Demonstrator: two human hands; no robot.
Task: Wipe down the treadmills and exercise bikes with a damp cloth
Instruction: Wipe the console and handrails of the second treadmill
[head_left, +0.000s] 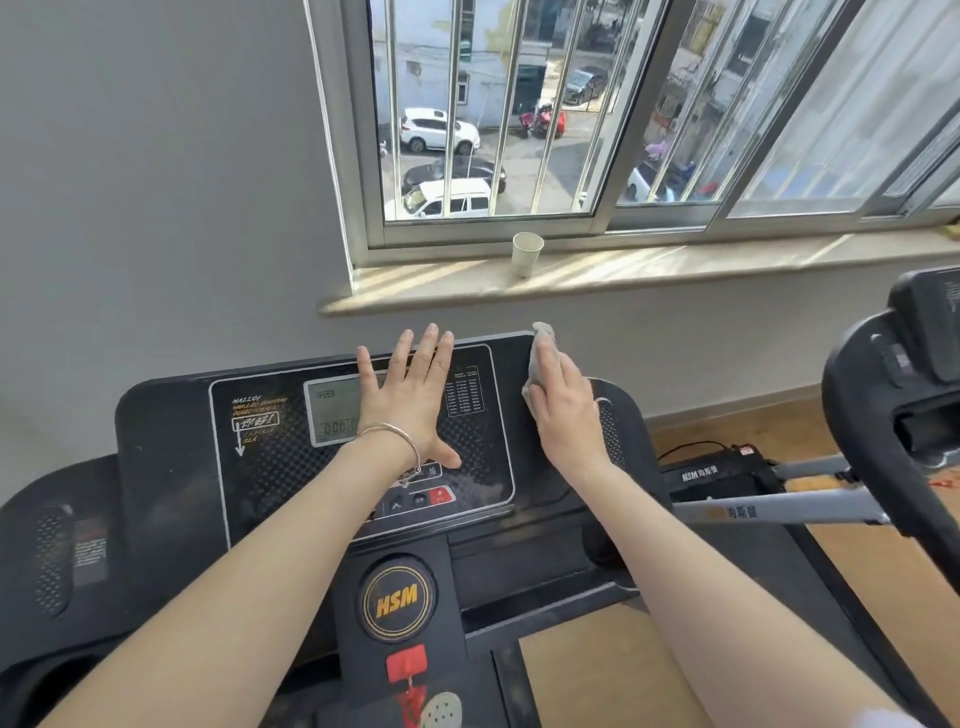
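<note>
A black treadmill console with a grey display and an HSM badge fills the middle of the head view. My left hand lies flat on the console's display panel, fingers straight and spread, a thin bangle at the wrist. My right hand presses a crumpled grey cloth against the console's upper right part; the cloth sticks out past my fingertips. A red safety key hangs below the badge.
A second treadmill with grey rails stands to the right over a wooden floor. A paper cup sits on the window sill behind the console. A grey wall rises on the left.
</note>
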